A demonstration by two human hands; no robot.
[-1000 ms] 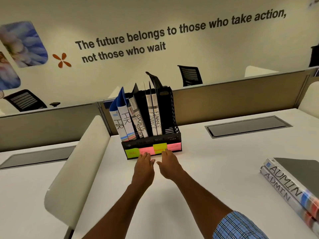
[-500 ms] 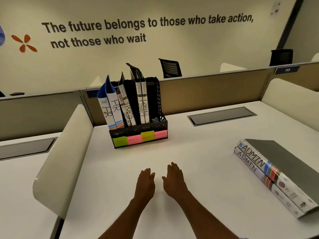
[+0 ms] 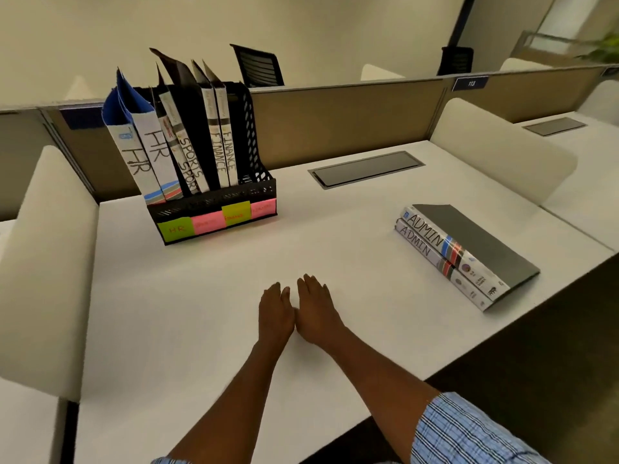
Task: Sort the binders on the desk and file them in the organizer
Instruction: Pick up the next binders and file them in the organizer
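Left hand [image 3: 276, 313] and right hand [image 3: 316, 309] side by side, flat over the table [image 3: 201, 313]; fingers straight, holding nothing. To my right, two ADMIN binders [image 3: 469, 249] lie stacked, unfiled. Farther off, the organizer [image 3: 214, 212] holds HR binders [image 3: 144, 155], SPORTS binders [image 3: 187, 155] and FINANCE binders [image 3: 222, 142]; rightmost slot looks free.

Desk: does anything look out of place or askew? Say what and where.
Two ADMIN binders lie stacked flat at the desk's right, unfiled, while the organizer's rightmost slot stands empty. The HR binders lean left.

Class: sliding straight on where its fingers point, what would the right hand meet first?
The right hand crosses bare desk, then probably meets the organizer at its right end; it may just miss.
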